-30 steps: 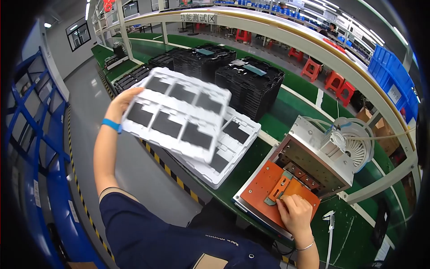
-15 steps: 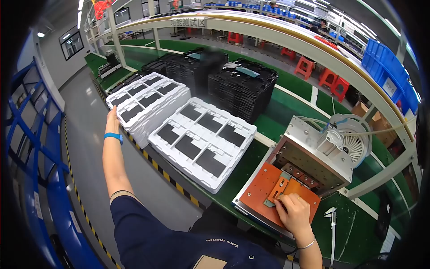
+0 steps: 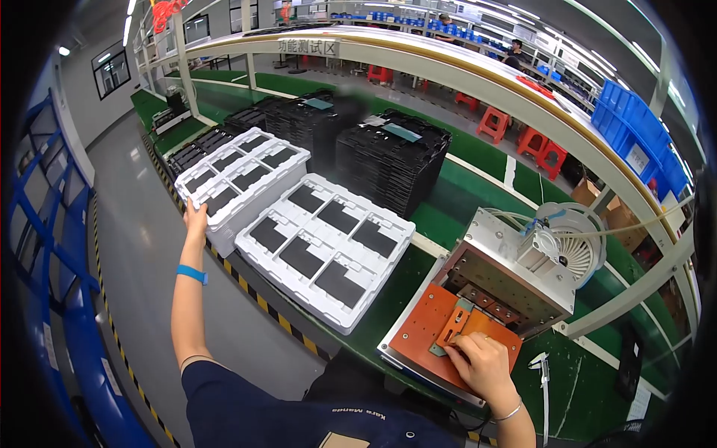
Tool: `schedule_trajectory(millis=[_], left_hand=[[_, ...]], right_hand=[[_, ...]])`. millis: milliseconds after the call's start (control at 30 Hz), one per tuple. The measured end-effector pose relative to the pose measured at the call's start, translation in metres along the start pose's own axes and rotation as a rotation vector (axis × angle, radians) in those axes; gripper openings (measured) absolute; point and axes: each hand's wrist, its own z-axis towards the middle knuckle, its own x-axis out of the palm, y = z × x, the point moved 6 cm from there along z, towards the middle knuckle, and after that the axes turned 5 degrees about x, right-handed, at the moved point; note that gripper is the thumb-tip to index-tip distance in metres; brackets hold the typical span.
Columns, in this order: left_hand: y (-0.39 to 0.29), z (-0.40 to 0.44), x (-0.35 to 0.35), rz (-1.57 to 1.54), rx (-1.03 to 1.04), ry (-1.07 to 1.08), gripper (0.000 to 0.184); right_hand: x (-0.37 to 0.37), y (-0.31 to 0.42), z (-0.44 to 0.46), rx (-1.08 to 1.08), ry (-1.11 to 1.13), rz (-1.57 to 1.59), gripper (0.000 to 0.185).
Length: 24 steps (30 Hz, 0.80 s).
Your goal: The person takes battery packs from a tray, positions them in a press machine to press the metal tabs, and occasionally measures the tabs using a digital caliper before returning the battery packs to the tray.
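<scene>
A: Where is the right hand point(image 3: 482, 362)?
B: It is in front of the metal machine point(image 3: 515, 261), above the orange plate point(image 3: 414, 325). Its fingers are bent, with the tips drawn close together at the near end of a small orange block point(image 3: 453, 325). Whether they pinch this block or only press on it, I cannot tell.

A: And the left hand point(image 3: 196, 217)?
B: It is far to the left of the machine, at the near edge of the top tray in a white tray stack point(image 3: 258, 198). The fingers touch this edge, but I cannot tell how firmly they grip it.

A: What lies between?
B: Just left of the machine is a white tray point(image 3: 287, 287), apart from both hands. Six dark flat pieces lie in its compartments, and the top of the white stack shows six also.

A: Anything else near the machine?
B: Yes. A black tray stack point(image 3: 388, 164) stands beyond it to the left, and a caliper point(image 3: 544, 373) lies in front of it to the right.
</scene>
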Motion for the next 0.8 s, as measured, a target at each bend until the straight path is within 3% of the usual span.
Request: schedule_trajectory(millis=[33,200,267,433,533,667,800], left_hand=[[-0.002,-0.003,0.001,-0.147,0.01,0.028,0.074],[-0.018,-0.021,0.0,-0.304,0.045,0.0,0.068],[-0.046,-0.053,-0.007,-0.485,-0.052,0.059,0.067],[-0.028,-0.036,-0.003,-0.503,-0.058,0.057,0.065],[-0.007,-0.01,0.004,-0.512,-0.005,0.048,0.064],[-0.029,-0.036,-0.002,-0.615,-0.082,0.0,0.063],[-0.024,-0.028,-0.003,-0.527,-0.107,0.041,0.062]], right_hand=[[-0.001,0.001,0.001,0.004,0.02,0.0,0.012],[-0.007,0.006,0.008,-0.002,0.067,0.091,0.013],[-0.009,0.01,0.018,-0.017,0.089,0.122,0.013],[-0.005,0.025,0.068,-0.109,0.157,0.263,0.014],[0.016,0.032,0.112,-0.193,0.151,0.296,0.014],[0.059,0.02,0.164,-0.124,0.082,0.188,0.013],[0.132,-0.016,0.202,0.013,0.159,0.017,0.02]])
